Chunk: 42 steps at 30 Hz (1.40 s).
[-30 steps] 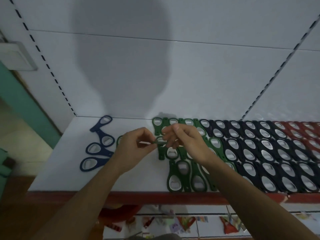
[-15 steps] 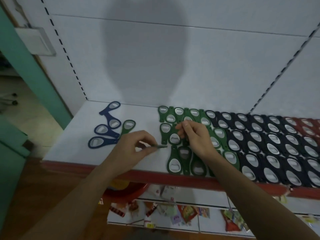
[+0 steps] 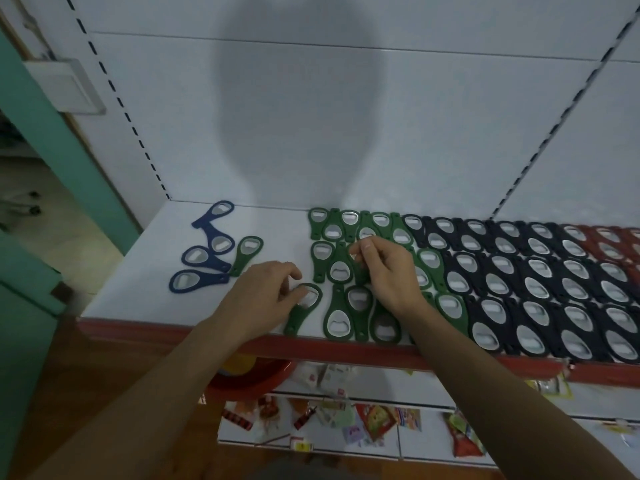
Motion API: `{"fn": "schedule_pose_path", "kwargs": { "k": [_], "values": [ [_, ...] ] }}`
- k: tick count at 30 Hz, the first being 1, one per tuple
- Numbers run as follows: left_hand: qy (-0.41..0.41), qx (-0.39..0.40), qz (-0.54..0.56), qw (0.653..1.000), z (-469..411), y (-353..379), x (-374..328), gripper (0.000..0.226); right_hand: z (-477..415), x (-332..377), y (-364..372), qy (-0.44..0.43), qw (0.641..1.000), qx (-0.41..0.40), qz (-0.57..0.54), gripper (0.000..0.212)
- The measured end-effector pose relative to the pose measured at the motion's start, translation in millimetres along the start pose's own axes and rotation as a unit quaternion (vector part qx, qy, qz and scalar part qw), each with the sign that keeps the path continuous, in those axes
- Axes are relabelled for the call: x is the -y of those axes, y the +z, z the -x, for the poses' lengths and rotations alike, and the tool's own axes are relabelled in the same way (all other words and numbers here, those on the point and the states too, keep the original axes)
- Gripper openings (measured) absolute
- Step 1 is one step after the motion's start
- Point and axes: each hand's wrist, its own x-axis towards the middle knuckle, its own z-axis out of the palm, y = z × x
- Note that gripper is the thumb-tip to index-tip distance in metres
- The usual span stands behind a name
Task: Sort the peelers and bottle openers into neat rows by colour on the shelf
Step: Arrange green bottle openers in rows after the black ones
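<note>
Bottle openers lie on a white shelf. Green openers sit in rows at the middle, black ones to their right, red ones at the far right. My left hand pinches the head of a green opener lying flat at the left end of the front green row. My right hand rests over the middle green row, its fingertips pinching a green opener there. Several blue openers and one loose green opener lie at the left.
The shelf's red front edge runs below the openers. A lower shelf holds small packets and a red bowl. A green wall stands at the left, the white back panel behind.
My left hand has brought the green opener down flat onto the shelf at the left of the front green row. My right hand stays on the middle green row. The camera has moved closer.
</note>
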Motion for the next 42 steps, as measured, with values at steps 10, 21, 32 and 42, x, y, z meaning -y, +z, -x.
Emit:
{"fn": "schedule_pose_path", "kwargs": {
  "k": [10, 21, 32, 42],
  "values": [
    [0.106, 0.134, 0.046, 0.984, -11.7, -2.2, 20.0, 0.056, -5.1, -13.3, -9.0, 0.024, 0.934, -0.018, 0.357, 0.027],
    [0.122, 0.114, 0.068, 0.984, -11.0, 17.4, 9.3, 0.048, -7.0, -17.5, -7.4, 0.026, 0.928, 0.002, 0.372, 0.032],
    [0.012, -0.116, -0.042, 0.992, -11.7, -19.8, 64.6, 0.032, -24.8, 23.6, 22.5, -0.110, 0.933, 0.135, 0.315, 0.037],
    [-0.129, 0.033, -0.195, 0.972, -10.7, -35.3, 134.2, 0.078, -60.6, 38.4, 122.9, -0.294, 0.834, 0.332, 0.328, 0.038]
  ]
}}
